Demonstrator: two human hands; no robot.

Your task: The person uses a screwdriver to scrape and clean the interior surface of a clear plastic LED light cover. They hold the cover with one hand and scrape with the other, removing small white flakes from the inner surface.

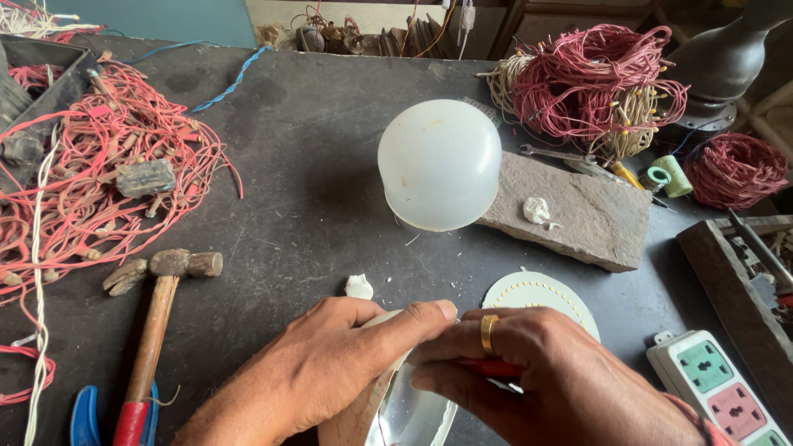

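My left hand (330, 367) wraps around a white bulb housing (388, 409) with a shiny metal inside, low in the middle of the view. My right hand (545, 376), with a gold ring, is closed around a thin red-handled tool (487, 367) held against the housing's rim. A round white board with yellow dots (537, 293) lies just behind my right hand. A white dome-shaped bulb cover (439, 163) stands further back on the dark table (289, 165). A small white blob (358, 287) lies near my left thumb.
A claw hammer (153, 314) and blue-handled pliers (83, 417) lie at the left. Tangled red wires (91, 182) fill the left side, more wire coils (595, 78) the back right. A flat stone slab (578, 211) lies right of the dome. A power strip (714, 388) sits at the lower right.
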